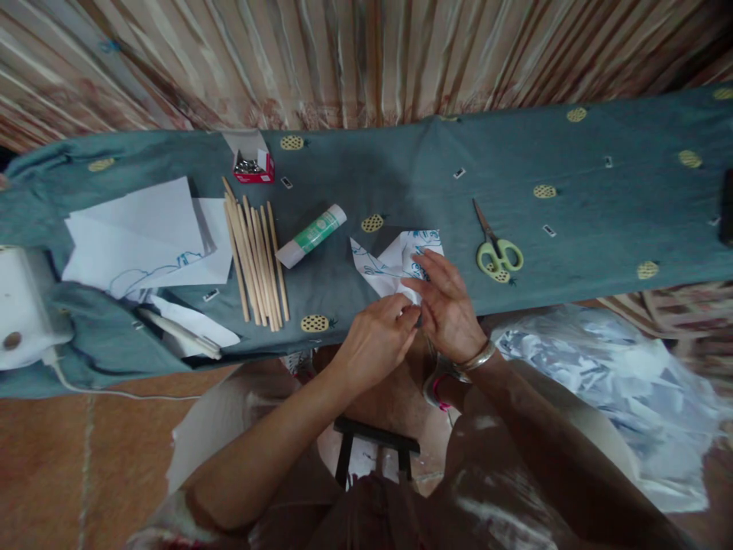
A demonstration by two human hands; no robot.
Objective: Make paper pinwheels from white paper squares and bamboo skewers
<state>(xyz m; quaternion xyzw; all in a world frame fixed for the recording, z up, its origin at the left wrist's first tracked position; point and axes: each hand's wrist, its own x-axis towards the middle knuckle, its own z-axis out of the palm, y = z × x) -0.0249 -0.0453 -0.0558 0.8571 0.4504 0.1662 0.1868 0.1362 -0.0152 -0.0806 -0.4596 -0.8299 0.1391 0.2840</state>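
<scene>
A folded piece of white paper with blue drawing (395,260) lies on the teal cloth-covered table (601,221) near its front edge. My right hand (447,302) rests on the paper's near corner, fingers stretched and pressing it down. Beside it, my left hand (378,336) pinches the same near edge of the paper, its fingers curled together. Both hands meet at the paper's lower corner, which they partly hide.
A white and green glue stick (312,235) and a row of several wooden sticks (255,260) lie left of the paper. Yellow-handled scissors (495,248) lie to the right. White sheets (149,237), a red box of staples (252,164) and a white device (23,305) sit further left.
</scene>
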